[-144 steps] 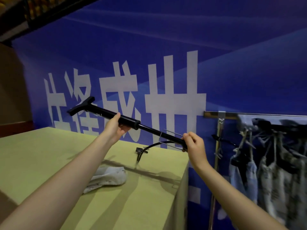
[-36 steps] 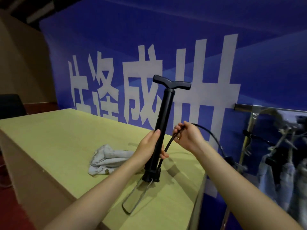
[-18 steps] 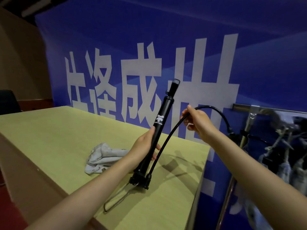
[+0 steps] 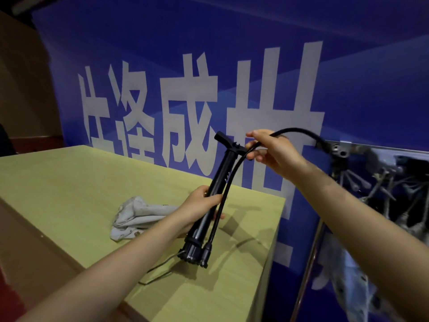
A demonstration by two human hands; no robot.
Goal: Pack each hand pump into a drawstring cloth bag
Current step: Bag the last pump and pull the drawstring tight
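Note:
A black hand pump point(image 4: 220, 175) stands tilted on the yellow-green table point(image 4: 69, 182), handle at the top, base and wire foot stand point(image 4: 157, 270) near the table's front. My left hand point(image 4: 199, 205) grips the pump barrel low down. My right hand point(image 4: 271, 149) pinches the black hose point(image 4: 232, 182) beside the handle; the hose arcs right to its metal nozzle head point(image 4: 336, 152). A crumpled grey-white cloth bag point(image 4: 137, 214) lies on the table just left of my left hand.
A blue banner wall point(image 4: 232, 54) with large white characters stands behind the table. On the right a metal rail and post point(image 4: 308, 270) carry hanging clips and pale cloth items point(image 4: 394, 205). The table's right edge drops off beside the pump.
My right hand has slid along the hose towards the pump handle, pulling the hose close against the barrel. The handle has turned. My left hand still grips the barrel.

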